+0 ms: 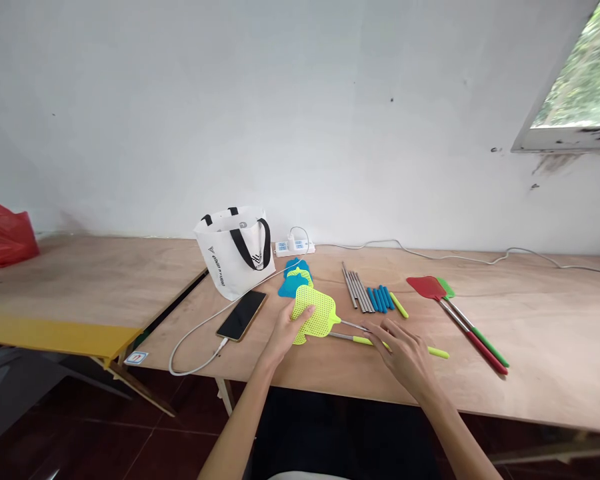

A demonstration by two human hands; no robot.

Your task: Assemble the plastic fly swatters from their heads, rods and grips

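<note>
A yellow-green fly swatter point(321, 312) is held above the table, its perforated head pinched between the thumb and fingers of my left hand point(286, 331). My right hand point(400, 348) closes around its thin metal rod, close to the handle. Under it on the tabletop lies a second yellow-green swatter, its handle point(363, 340) showing below the rod. Just behind my left hand are loose blue swatter heads point(293, 285) with a yellow-green one point(300, 273) among them. Beyond my right hand lie several metal tubes point(359, 292), several blue handles point(380, 299) and one loose yellow-green handle point(399, 305).
A red swatter point(427, 287) and a green swatter point(473, 327) lie at the right. On the left stand a white tote bag point(225, 257) and a charging phone point(242, 316). A power strip point(295, 248) sits by the wall, its cable point(460, 257) running right. The wooden table point(555, 333) ends near me.
</note>
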